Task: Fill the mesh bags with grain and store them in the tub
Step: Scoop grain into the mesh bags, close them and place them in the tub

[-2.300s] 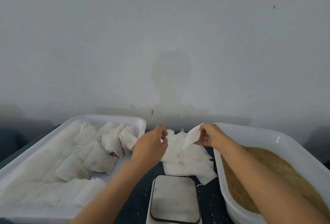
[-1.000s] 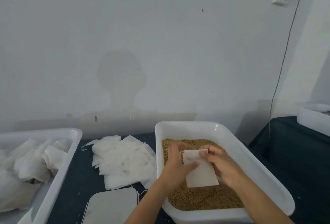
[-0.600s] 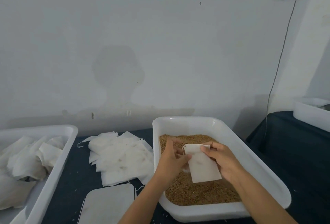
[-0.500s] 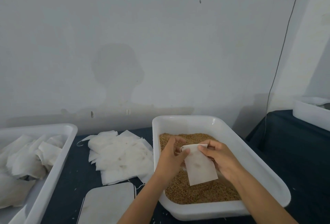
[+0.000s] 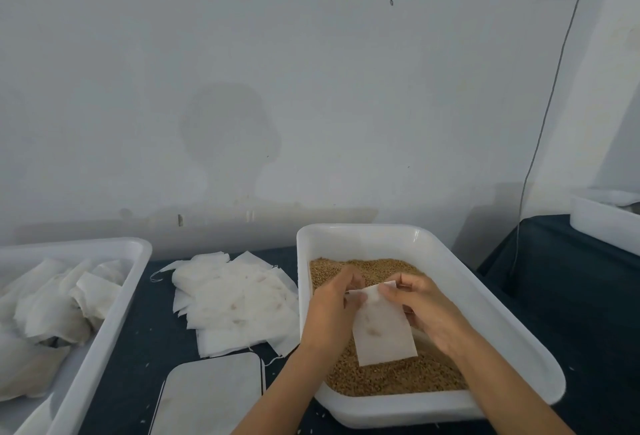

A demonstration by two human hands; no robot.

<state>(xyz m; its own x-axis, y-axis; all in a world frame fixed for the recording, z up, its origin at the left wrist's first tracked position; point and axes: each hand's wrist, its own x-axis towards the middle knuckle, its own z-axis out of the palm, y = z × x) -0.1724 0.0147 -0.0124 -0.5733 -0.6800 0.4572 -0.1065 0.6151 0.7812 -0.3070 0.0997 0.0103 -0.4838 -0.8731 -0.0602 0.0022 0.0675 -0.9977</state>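
A flat white mesh bag (image 5: 382, 330) hangs over the brown grain (image 5: 391, 377) in the white tub on the right (image 5: 502, 334). My left hand (image 5: 330, 310) pinches the bag's top left corner and my right hand (image 5: 420, 306) pinches its top right edge. The bag looks empty apart from a few specks. A loose pile of empty mesh bags (image 5: 235, 299) lies on the dark table between the tubs. The white tub on the left (image 5: 114, 306) holds several filled bags (image 5: 52, 310).
A flat scale with a steel plate (image 5: 211, 394) sits at the front, left of the grain tub. Another white tub (image 5: 604, 223) stands on a dark table at the far right. A cable (image 5: 540, 129) hangs down the wall. Stray grains dot the tabletop.
The bag went from the pile to above the grain tub, with my view turning right. In the last half second my fingers shifted at the bag's mouth; the bag tilted slightly.
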